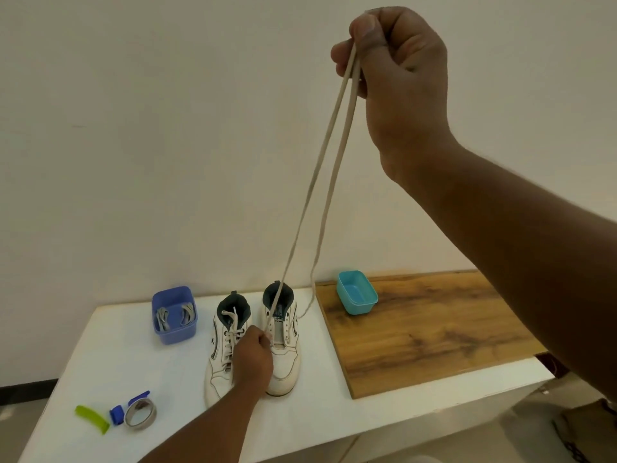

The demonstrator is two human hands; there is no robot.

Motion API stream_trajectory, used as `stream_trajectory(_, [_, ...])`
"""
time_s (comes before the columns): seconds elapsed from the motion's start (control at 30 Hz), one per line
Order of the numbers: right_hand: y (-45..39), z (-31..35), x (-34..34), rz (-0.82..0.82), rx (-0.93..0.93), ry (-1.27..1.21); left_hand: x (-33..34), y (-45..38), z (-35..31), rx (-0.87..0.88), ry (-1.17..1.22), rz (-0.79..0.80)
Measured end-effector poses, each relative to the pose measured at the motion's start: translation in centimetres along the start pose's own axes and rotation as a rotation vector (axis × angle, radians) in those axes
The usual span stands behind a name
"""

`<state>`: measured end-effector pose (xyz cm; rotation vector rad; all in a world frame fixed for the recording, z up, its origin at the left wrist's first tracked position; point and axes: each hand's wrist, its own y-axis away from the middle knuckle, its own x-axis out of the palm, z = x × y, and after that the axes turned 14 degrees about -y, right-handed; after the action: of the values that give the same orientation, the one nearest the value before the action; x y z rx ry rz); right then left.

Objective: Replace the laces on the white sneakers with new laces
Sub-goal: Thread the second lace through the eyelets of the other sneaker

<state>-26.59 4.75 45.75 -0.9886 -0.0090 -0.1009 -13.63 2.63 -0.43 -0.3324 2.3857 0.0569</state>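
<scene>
Gripping both strands of the old lace point(320, 182) high in our right hand point(397, 71), we steady the right sneaker point(283, 355) with our left hand point(252, 357); beside it, the left sneaker point(220, 349) remains laced, new laces point(173, 316) waiting.

Two bare forearms, no sleeves in view. Left hand point(253, 354), right hand point(394, 61): no rings, watch or gloves.
</scene>
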Motion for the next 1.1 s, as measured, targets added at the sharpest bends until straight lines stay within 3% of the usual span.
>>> stream_trajectory(0.27, [-0.8,0.3,0.1,-0.049,0.045,-0.005,0.1,0.6,0.6,0.096,-0.009,0.046])
stream_trajectory(0.6, [-2.4,2.0,1.3,0.061,0.121,0.031,-0.1,-0.6,0.0,0.039,-0.122,0.189])
stream_trajectory(0.77, [-3.2,2.7,1.2,0.066,0.205,0.095,-2.0,-0.5,-1.0,0.111,-0.01,0.272])
stream_trajectory(0.9, [-3.3,3.2,1.1,0.093,0.246,0.15,-6.3,-0.4,-5.4,0.21,0.209,0.28])
stream_trajectory(1.1, [-3.2,5.0,1.5,0.144,0.285,0.205,-17.7,-0.2,-17.6,0.453,0.462,0.17])
